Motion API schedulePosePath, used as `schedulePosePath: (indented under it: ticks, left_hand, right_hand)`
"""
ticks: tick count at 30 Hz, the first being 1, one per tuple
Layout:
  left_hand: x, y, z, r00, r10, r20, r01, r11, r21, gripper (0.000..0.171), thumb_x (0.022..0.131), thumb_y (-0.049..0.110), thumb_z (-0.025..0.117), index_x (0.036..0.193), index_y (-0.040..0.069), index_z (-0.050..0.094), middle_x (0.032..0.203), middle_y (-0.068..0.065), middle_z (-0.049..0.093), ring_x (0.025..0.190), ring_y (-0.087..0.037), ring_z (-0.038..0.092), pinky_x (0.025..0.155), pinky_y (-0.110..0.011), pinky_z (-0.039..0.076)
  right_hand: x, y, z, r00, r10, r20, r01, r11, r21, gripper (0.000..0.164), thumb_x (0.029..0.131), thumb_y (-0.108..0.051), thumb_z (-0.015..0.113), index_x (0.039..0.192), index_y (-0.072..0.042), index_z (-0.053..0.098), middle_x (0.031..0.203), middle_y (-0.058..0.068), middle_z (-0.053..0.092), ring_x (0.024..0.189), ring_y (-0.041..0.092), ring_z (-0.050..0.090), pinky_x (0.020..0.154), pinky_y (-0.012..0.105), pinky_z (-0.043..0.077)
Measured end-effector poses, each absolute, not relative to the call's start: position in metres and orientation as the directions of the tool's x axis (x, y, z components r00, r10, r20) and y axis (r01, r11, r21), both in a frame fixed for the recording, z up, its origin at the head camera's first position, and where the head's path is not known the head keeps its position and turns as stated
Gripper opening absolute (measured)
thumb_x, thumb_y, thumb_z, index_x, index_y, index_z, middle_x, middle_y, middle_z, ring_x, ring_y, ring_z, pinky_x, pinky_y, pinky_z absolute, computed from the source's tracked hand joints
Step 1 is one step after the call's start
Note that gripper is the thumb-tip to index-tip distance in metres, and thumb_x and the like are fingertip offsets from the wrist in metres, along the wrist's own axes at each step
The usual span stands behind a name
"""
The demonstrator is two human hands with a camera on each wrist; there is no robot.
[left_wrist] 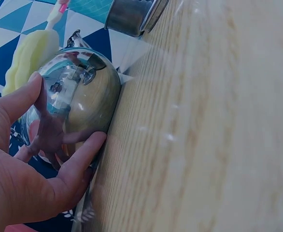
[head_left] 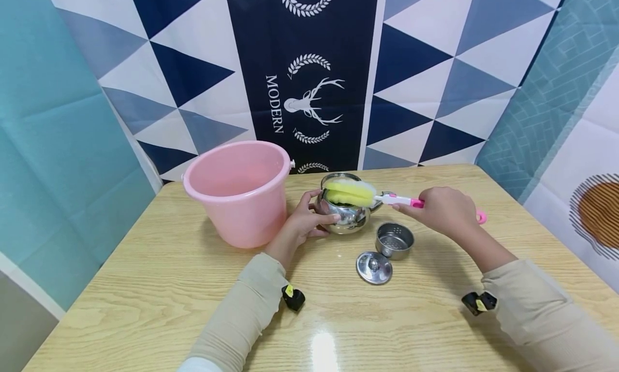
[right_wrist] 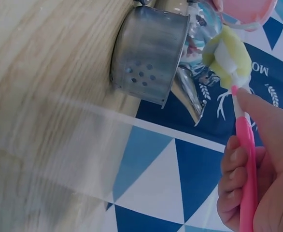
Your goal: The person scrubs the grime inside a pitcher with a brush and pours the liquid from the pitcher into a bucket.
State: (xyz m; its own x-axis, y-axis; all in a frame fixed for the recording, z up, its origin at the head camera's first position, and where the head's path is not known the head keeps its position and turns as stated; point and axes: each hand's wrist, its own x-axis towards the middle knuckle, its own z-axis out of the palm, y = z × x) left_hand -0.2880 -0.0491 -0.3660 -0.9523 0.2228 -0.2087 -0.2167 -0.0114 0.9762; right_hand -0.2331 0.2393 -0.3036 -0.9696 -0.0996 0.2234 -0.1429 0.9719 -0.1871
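A shiny metal teapot [head_left: 349, 222] stands upright on the table, its lid off and its spout to the right. My left hand [head_left: 307, 219] grips its left side, thumb and fingers spread around the rounded body [left_wrist: 93, 104] in the left wrist view. With my right hand [head_left: 444, 209] I hold a sponge brush [head_left: 350, 193] by its pink and white handle [right_wrist: 247, 166]. The yellow and white sponge head lies level across the teapot's opening; whether any of it is inside cannot be told. The spout is partly behind the brush.
A perforated metal strainer basket [head_left: 394, 242] sits in front of the teapot to the right. Just nearer lies the knobbed metal lid [head_left: 374, 268]. A pink bucket [head_left: 246, 216] stands to the left on the wooden table [head_left: 159, 286]. Patterned cloth [head_left: 309, 55] hangs behind.
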Motion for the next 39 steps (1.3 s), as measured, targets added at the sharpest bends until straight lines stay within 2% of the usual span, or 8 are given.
schedulePosePath:
  ticks: [16,27,39]
  left_hand:
    - [-0.291,-0.049,-0.367,-0.95,0.218,-0.222,-0.228,-0.001,0.974,0.087,0.077,0.002,0.082,0.145,0.03,0.036,0.142,-0.015,0.032,0.106,-0.034,0.057,0.075,-0.045,0.06]
    - [-0.29,-0.049,-0.367,-0.951,0.211,-0.225,-0.233,-0.012,0.972,0.088,0.076,0.0,0.082,0.145,0.03,0.037,0.139,-0.016,0.034,0.106,-0.034,0.057,0.076,-0.046,0.06]
    - [-0.289,-0.049,-0.366,-0.953,0.212,-0.217,-0.225,-0.012,0.974,0.087,0.076,0.001,0.083,0.145,0.029,0.037,0.139,-0.017,0.033,0.102,-0.033,0.059,0.076,-0.046,0.06]
  right_hand:
    - [-0.232,0.253,-0.304,-0.992,-0.056,0.115,-0.096,0.919,-0.382,0.067,0.083,-0.074,0.055,0.057,-0.013,0.045,0.053,-0.003,0.034,0.051,0.017,0.035,0.045,0.027,0.024]
    - [-0.227,0.276,-0.299,-0.994,-0.018,0.112,-0.063,0.911,-0.409,0.065,0.086,-0.071,0.054,0.057,-0.013,0.045,0.053,-0.003,0.032,0.052,0.017,0.034,0.045,0.027,0.024]
    - [-0.227,0.307,-0.301,-0.997,0.051,0.063,0.017,0.891,-0.453,0.069,0.083,-0.075,0.053,0.061,-0.01,0.056,0.055,-0.001,0.042,0.054,0.019,0.04,0.044,0.029,0.029]
